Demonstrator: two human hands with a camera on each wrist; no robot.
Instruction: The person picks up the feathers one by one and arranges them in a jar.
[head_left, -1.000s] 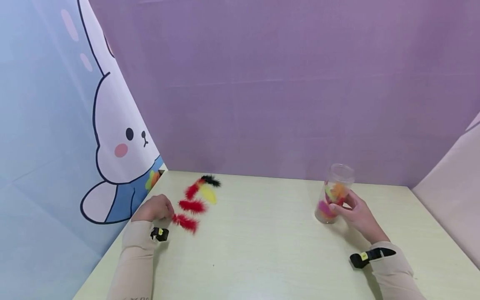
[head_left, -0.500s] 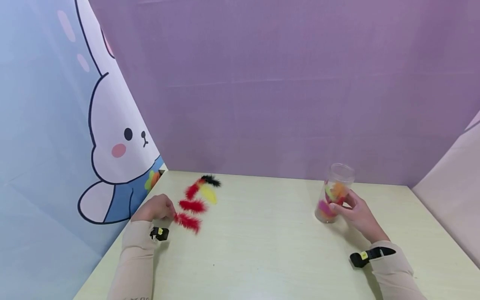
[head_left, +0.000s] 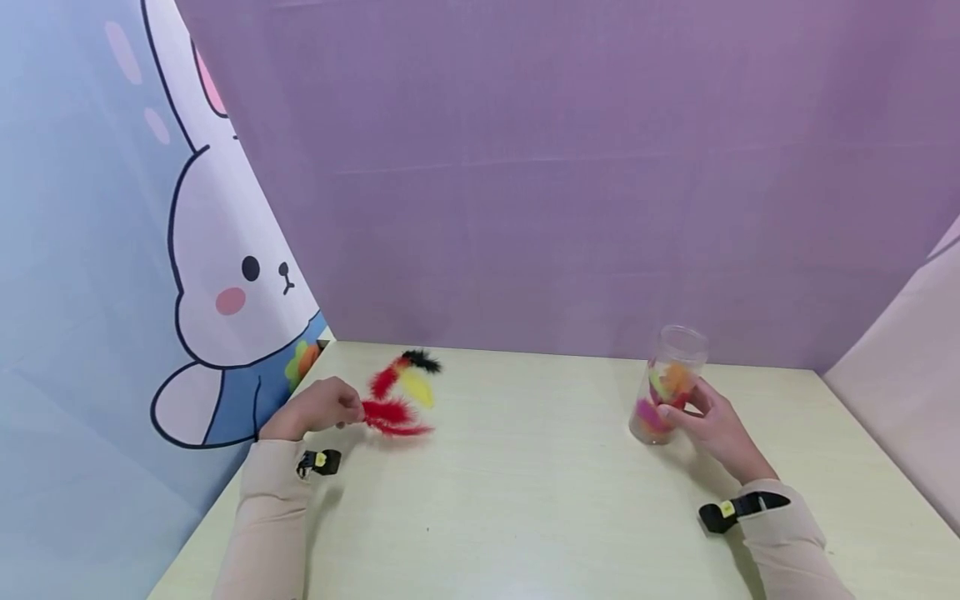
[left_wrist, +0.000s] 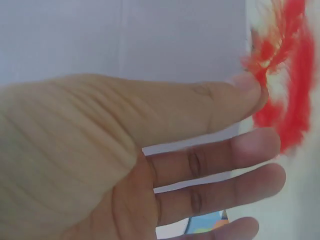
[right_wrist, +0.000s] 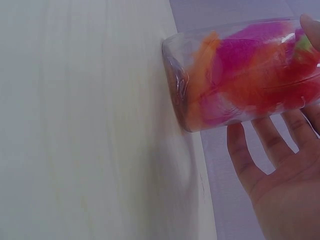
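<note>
My left hand [head_left: 318,408] pinches the end of a red feather [head_left: 408,430] between thumb and forefinger, just above the table at the left. Its other fingers stretch out loosely in the left wrist view, where red fluff [left_wrist: 298,95] shows past the thumb tip. Another red feather [head_left: 386,409] lies right behind the held one, partly overlapped in the head view. At the right, my right hand [head_left: 716,433] grips a clear cup [head_left: 681,343] around its side. The cup stands upright on the table, with orange, pink, red and green feathers [right_wrist: 255,75] inside.
Farther back on the left lie a third red feather [head_left: 385,380], a yellow feather [head_left: 417,387] and a black feather [head_left: 422,361], close together. A purple cloth [head_left: 562,183] hangs behind the pale table [head_left: 510,500]. A blue rabbit-print cloth [head_left: 90,275] hangs along the left edge.
My left hand has lifted the nearest red feather off the table and moved slightly up and right with it. The right hand and cup have stayed in place.
</note>
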